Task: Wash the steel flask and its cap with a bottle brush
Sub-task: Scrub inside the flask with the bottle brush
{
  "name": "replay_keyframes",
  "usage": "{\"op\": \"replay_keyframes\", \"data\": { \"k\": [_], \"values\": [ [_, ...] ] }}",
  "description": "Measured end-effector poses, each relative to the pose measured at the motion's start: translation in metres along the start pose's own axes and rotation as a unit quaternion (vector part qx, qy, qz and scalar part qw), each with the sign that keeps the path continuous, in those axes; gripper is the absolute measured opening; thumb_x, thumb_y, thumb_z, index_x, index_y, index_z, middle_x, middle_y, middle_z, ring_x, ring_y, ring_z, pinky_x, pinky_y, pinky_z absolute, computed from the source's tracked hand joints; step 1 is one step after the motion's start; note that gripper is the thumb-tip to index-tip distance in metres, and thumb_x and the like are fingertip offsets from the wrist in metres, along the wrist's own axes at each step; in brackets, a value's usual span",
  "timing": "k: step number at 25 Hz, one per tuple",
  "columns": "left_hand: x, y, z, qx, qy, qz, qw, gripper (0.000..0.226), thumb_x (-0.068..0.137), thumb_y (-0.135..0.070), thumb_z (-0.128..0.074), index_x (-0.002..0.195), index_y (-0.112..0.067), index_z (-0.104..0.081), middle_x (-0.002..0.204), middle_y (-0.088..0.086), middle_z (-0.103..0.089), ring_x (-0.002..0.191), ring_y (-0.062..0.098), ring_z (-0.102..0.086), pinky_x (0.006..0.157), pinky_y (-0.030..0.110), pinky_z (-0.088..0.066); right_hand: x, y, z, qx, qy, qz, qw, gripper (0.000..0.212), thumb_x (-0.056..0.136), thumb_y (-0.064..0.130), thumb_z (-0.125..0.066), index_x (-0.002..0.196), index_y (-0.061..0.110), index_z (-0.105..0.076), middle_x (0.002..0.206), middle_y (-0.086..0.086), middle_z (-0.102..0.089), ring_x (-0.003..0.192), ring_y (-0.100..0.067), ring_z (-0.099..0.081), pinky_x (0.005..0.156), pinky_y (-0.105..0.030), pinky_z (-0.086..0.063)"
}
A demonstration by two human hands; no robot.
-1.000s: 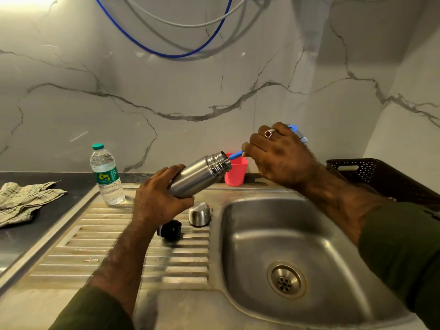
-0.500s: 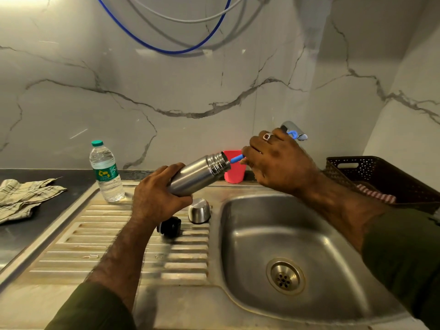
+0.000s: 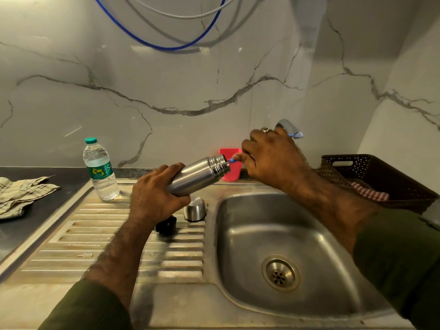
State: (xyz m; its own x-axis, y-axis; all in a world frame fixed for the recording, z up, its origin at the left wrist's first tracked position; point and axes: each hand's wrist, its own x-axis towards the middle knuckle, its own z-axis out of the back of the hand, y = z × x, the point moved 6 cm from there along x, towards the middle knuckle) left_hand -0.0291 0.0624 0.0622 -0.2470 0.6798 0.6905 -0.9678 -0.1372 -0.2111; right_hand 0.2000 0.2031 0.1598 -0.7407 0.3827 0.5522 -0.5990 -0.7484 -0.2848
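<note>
Deeper now goes the blue-handled bottle brush [image 3: 232, 159] into the tilted steel flask [image 3: 198, 175]; left hand [image 3: 156, 196] wraps the flask, right hand [image 3: 271, 155] pinches the handle, scrubbing inside; a back-out stroke seems next.

sink basin [image 3: 309, 234]: open, free to pass | drainboard [image 3: 107, 239] near part: free; far part blocked by water bottle [image 3: 101, 170], steel cap [image 3: 194, 209], black stopper [image 3: 166, 225] | far right: basket [image 3: 381, 177] | far: pink cup [image 3: 234, 172], tap [image 3: 289, 128]

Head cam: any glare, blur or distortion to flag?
Head view: wide-angle bending at the edges; soft glare patches on the marble wall; left hand casts a shadow on the drainboard; steel flask sharp, sleeves soft.
</note>
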Motion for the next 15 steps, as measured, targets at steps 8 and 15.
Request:
{"op": "replay_keyframes", "data": {
  "k": [8, 15],
  "values": [
    [-0.001, -0.005, -0.001, 0.017, 0.004, -0.032, 0.999, 0.079, 0.064, -0.052, -0.082, 0.136, -0.029, -0.062, 0.11, -0.002, -0.072, 0.091, 0.024, -0.069, 0.082, 0.039, -0.053, -0.004, -0.005, -0.028, 0.202, 0.222, -0.185, 0.936, 0.037, 0.097, 0.052, -0.049, 0.086, 0.022, -0.067, 0.078, -0.001, -0.063, 0.076, -0.022, -0.061, 0.078, -0.041, -0.055],
    [-0.002, -0.002, 0.007, -0.054, -0.009, 0.033, 0.998, 0.083, 0.063, -0.04, -0.097, 0.138, -0.028, -0.063, 0.111, -0.004, -0.071, 0.086, 0.014, -0.061, 0.076, 0.031, -0.047, -0.02, 0.01, 0.013, -0.052, -0.164, 0.109, 0.979, 0.027, 0.102, 0.035, -0.051, 0.105, 0.013, -0.067, 0.093, -0.008, -0.064, 0.084, -0.028, -0.059, 0.081, -0.046, -0.046]
  ]
}}
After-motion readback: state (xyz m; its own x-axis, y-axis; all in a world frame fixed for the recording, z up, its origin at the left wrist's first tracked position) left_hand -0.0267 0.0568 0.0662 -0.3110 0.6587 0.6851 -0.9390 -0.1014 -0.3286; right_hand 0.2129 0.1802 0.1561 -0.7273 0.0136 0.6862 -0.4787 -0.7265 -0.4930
